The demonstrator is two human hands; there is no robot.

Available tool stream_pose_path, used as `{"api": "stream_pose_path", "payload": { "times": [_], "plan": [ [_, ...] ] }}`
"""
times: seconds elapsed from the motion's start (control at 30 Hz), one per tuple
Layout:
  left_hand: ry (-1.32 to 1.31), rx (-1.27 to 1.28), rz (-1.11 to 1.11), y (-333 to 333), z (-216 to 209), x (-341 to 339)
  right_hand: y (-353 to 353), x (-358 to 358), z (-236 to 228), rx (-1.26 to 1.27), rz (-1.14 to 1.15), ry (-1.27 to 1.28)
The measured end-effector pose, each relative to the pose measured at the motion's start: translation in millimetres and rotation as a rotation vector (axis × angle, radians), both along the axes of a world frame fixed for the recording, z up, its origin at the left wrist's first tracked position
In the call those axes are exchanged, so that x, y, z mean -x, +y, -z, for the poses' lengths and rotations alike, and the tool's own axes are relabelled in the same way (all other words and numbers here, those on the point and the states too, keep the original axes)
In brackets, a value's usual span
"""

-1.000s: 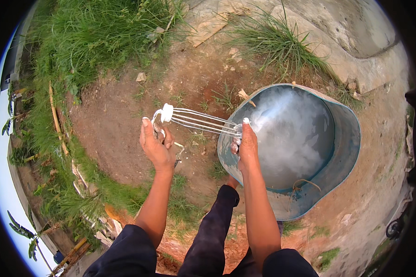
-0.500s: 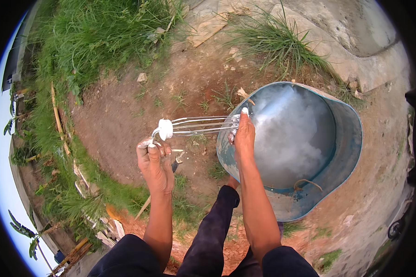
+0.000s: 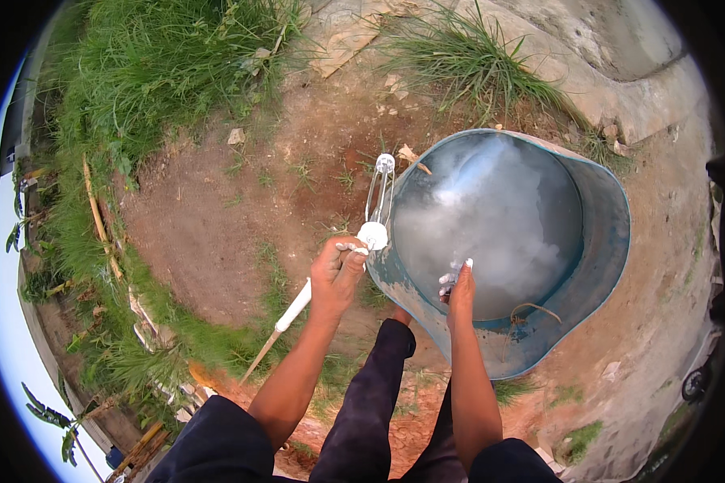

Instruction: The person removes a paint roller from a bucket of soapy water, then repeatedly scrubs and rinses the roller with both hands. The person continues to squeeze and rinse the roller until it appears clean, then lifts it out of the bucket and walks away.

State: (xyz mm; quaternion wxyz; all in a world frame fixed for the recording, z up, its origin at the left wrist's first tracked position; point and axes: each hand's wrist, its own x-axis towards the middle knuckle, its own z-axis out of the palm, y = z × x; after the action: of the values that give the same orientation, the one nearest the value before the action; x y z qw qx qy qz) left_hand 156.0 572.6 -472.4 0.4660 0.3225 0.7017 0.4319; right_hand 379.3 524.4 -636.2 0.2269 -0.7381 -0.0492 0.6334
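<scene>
My left hand [image 3: 334,274] pinches the hooked end of a wire frame [image 3: 375,205], several thin whitish wires joining a white round cap at each end. The frame stands upright above my fingers, just outside the left rim of a blue tub [image 3: 604,233]. My right hand [image 3: 459,298] is over the near part of the tub, its thumb raised apart from the partly curled fingers, and no object shows in it. White residue coats fingertips of both hands. Cloudy whitish liquid [image 3: 499,233] fills much of the tub, with bright light reflected on it.
A stick with a white sleeve [image 3: 294,306] lies beside my left forearm. A thin brown cord or wire [image 3: 540,308] hangs at the tub's near inner wall. Tall grass [image 3: 161,72] grows at far left, a grass clump [image 3: 479,60] beyond the tub, and concrete [image 3: 628,105] at far right.
My right hand has let go of the frame and moved down and right over the tub. My left hand has moved right, and the frame has swung from lying sideways to standing upright.
</scene>
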Motion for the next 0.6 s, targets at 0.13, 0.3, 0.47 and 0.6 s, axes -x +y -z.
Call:
{"api": "stream_pose_path", "payload": {
  "times": [0.13,0.3,0.47,0.6],
  "plan": [
    [0.137,-0.250,-0.128,-42,-41,-13,-65,-57,9,-0.005,-0.118,-0.055],
    [-0.027,-0.327,-0.245,-86,-96,-13,-100,-108,10,-0.006,-0.184,-0.105],
    [0.014,-0.121,-0.102,-62,-45,-47,-79,-124,18,-0.041,-0.170,-0.100],
    [0.170,-0.114,-0.150,-20,29,-43,-44,-131,42,-0.005,-0.125,-0.061]
  ]
}}
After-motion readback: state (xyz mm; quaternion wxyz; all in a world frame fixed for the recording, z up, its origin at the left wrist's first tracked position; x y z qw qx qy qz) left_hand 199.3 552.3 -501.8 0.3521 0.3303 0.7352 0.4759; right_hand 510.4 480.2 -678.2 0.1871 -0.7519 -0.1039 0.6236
